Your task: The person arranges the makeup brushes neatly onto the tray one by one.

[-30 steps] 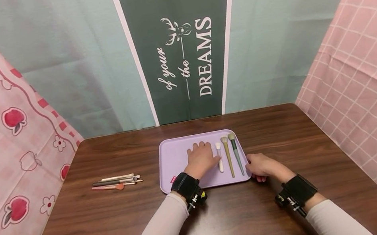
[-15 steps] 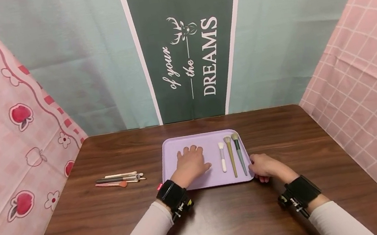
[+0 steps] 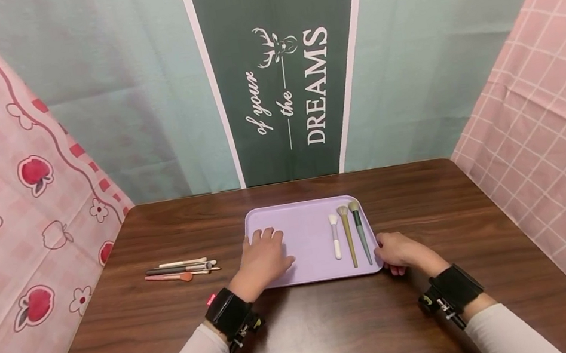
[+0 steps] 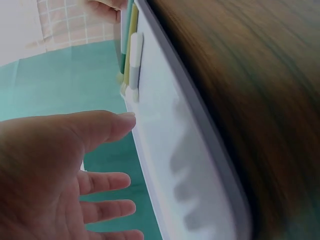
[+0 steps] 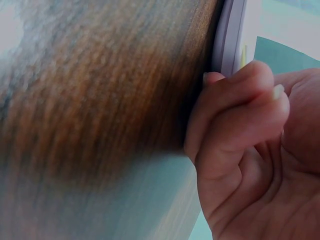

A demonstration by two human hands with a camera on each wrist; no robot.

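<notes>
A lilac tray (image 3: 299, 213) lies on the table with three makeup brushes along its right side. These are a short white brush (image 3: 335, 235), an olive-handled brush (image 3: 348, 236) and a green-handled brush (image 3: 361, 233). Over the tray's left part, my left hand (image 3: 262, 258) hovers with fingers spread and nothing in it; the left wrist view has its shadow falling on the tray. My right hand (image 3: 396, 250) holds the tray by its front right corner, its fingers (image 5: 240, 100) curled at the rim in the right wrist view.
Left of the tray, several more makeup brushes (image 3: 182, 269) lie in a loose pile on the wooden table (image 3: 315, 329). A teal curtain (image 3: 142, 100) hangs behind the table, with pink cloths at both sides.
My left hand has moved left across the tray, away from the white brush, which now shows whole. My right hand keeps its place at the tray's corner. The head view has shifted slightly.
</notes>
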